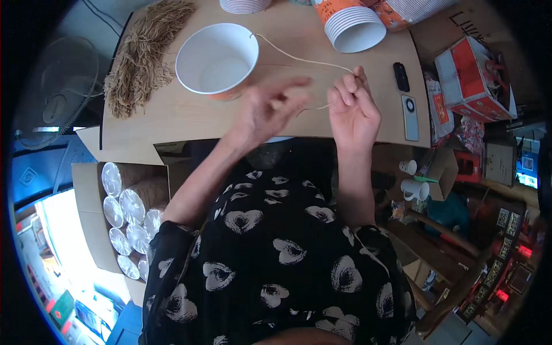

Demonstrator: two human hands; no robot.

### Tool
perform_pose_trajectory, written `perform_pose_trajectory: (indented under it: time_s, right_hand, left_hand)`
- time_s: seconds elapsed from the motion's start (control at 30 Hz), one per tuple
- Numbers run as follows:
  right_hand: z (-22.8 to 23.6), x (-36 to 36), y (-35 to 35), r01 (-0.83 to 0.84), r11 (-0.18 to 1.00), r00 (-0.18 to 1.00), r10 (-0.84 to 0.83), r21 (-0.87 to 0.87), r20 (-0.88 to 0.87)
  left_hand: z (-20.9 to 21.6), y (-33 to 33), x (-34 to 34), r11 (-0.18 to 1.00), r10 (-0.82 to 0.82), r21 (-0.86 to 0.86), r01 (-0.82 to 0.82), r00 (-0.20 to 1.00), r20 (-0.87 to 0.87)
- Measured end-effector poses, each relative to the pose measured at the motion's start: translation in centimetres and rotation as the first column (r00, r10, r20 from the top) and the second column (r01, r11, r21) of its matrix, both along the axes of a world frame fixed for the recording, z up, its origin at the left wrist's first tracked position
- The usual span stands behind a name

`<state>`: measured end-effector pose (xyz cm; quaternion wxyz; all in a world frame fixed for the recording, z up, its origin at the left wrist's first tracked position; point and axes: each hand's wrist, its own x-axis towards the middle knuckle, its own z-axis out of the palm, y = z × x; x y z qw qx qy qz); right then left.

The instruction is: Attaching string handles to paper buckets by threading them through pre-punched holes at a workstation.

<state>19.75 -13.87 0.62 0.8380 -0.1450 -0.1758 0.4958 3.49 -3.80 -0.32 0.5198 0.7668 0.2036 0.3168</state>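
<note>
A white paper bucket (214,60) with some orange on its outside stands on the table, its mouth turned toward me. From its right rim a thin tan cord (299,58) runs across to my right hand (353,109), whose fingers are closed on it. A short end of the cord sticks out on the left side of that hand. My left hand (269,109) is in front of the bucket, slightly blurred, its fingers stretched toward the right and apart. I see nothing held in it.
A heap of tan cords (146,57) lies at the table's left. Stacked paper buckets (359,31) lie at the far right. A black object (401,77) and a silver device (410,118) rest near the right edge. Below left, a carton (91,215) holds several plastic-wrapped stacks.
</note>
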Motion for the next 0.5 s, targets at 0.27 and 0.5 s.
perform_pose_trajectory:
  time_s: [0.27,0.5]
  right_hand:
    - [-1.8,-0.6,-0.1,0.086,0.992,0.989,-0.073,-0.093,0.131]
    - [-0.2,-3.2,-0.3,0.569,0.769,-0.498,0.041,0.291,0.866]
  left_hand:
    - [-2.0,-2.1,-3.9,0.728,-0.174,-0.674,0.123,0.985,-0.009]
    - [-1.0,-1.9,-6.7,0.987,-0.155,0.018,0.157,0.985,-0.074]
